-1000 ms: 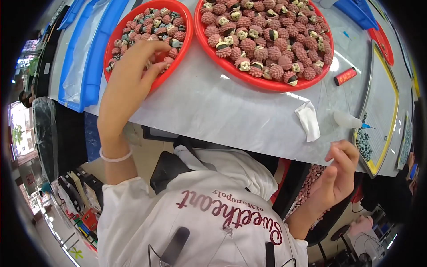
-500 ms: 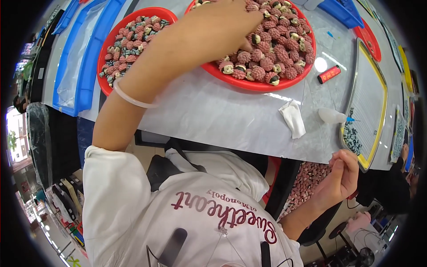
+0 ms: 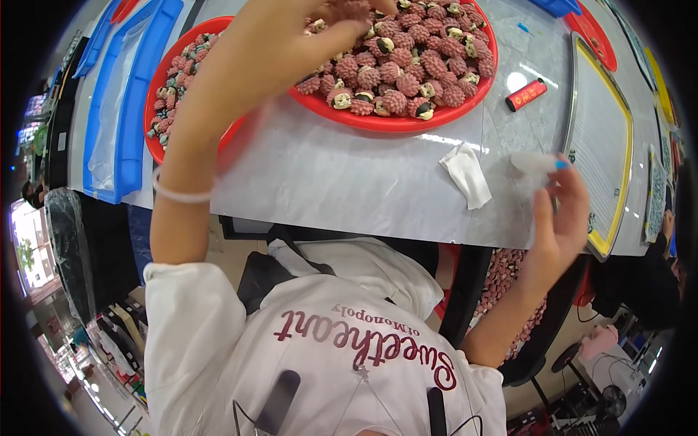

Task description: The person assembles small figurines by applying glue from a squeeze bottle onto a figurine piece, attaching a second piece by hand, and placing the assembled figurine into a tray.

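My left hand [image 3: 298, 36] is over the large red basin [image 3: 407, 126], its fingers closed around a pink bumpy piece [image 3: 352, 10] at the upper edge of the view. Many similar pink, knobbly figurine pieces [image 3: 392, 76], some with cream and black parts, fill that basin. On the right, my right hand [image 3: 563, 218] has its thumb and fingers apart. Its fingertips are at the blue tip of a translucent squeeze bottle [image 3: 534, 163] lying on the table; whether they touch it, I cannot tell.
A smaller red basin [image 3: 153, 87] of pink and grey pieces stands left, beside a blue tray [image 3: 131, 167]. A white tissue [image 3: 467, 176] and a red cylinder [image 3: 526, 95] lie on the table. A yellow-edged tray [image 3: 603, 138] is at right. Pink pieces [image 3: 502, 280] fill a container below the edge.
My left hand has drawn back and left within the large basin, now with a pink piece in its fingers. My right hand has moved up from the table's edge to the bottle, its fingers opening.
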Demonstrator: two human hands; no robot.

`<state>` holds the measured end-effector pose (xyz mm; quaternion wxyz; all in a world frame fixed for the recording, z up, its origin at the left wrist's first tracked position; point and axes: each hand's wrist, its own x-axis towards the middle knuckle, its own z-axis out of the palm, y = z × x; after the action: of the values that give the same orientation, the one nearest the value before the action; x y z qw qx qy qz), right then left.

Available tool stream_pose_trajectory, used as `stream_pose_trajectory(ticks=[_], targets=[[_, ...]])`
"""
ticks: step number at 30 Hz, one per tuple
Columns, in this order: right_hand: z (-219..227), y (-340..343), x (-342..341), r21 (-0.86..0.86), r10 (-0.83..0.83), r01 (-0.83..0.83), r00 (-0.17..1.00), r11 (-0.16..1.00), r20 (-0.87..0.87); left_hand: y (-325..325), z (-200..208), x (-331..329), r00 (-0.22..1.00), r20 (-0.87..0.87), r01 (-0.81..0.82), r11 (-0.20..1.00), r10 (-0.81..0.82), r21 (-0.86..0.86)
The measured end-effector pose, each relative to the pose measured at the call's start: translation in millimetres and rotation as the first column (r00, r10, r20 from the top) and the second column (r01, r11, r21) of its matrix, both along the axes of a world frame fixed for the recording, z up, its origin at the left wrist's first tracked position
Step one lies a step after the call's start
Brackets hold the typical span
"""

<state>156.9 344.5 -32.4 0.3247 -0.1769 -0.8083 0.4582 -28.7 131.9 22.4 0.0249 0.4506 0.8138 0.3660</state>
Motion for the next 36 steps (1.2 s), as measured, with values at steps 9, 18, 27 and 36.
stream_pose_trajectory(ticks=[9, 18, 27, 36], targets=[[-6, -15, -28, 0.152, 0.372, -0.397, 0.913, 0.905, 0.165, -8, -37, 81, 0.553, 0.766, -0.169, 0.856, -0.329, 0.49], [-7, -22, -31, 0.083, 0.456, -0.492, 0.849, 0.867, 0.267, -28, -51, 110, 0.275, 0.803, -0.308, 0.743, -0.529, 0.594], [15, -4, 5, -0.586, 0.417, -0.423, 0.896, 0.691, -0.155, -5, -69, 117, 0.158, 0.817, -0.421, 0.711, -0.554, 0.563], [34, -9, 18, -0.325, 0.385, -0.393, 0.918, 0.86, -0.091, 15, -70, 121, 0.261, 0.842, -0.407, 0.737, -0.473, 0.54]])
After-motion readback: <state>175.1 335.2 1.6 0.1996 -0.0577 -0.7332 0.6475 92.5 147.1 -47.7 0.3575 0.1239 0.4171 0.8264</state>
